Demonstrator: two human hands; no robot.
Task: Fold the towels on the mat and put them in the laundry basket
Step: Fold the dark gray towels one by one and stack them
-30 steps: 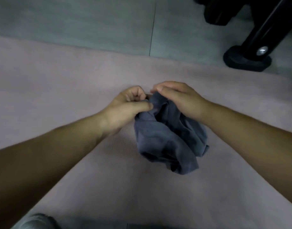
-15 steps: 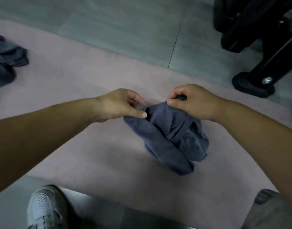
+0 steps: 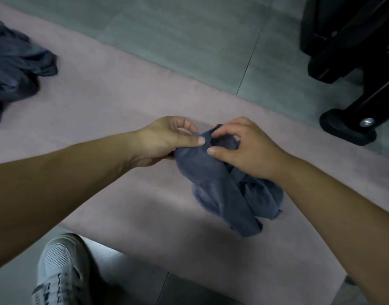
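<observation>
Pinching the far end of a crumpled blue-grey towel, that's where both hands are. The towel sits bunched on the pink mat, right of centre, with no flat face or clean fold visible. The lump's long axis runs from the hands back toward the person, slanting to their right. A twisted tail ends nearest the mat's near edge.

Left hand: thumb laid flat over an edge of cloth, fingers curled behind it, gripping. Right hand: fingers hooked over the top of the bundle, thumb pressed on the fabric, also gripping. Thumbs almost touch, so both grips share one short stretch of edge. The bulk lies under and behind the right wrist; the left hand is only at the tip.

My read: hunting for a corner or hem. The next move needs the hands to part along that edge, left going left and right going right, with the mass trailing toward the person. More mat shows on the left side.

Further out: a heap of unfolded dark towels at the mat's far left, well apart. A white sneaker stands on the grey tile floor off the near edge. A black stand foot sits far right, beside the mat. The laundry basket is not in view.
</observation>
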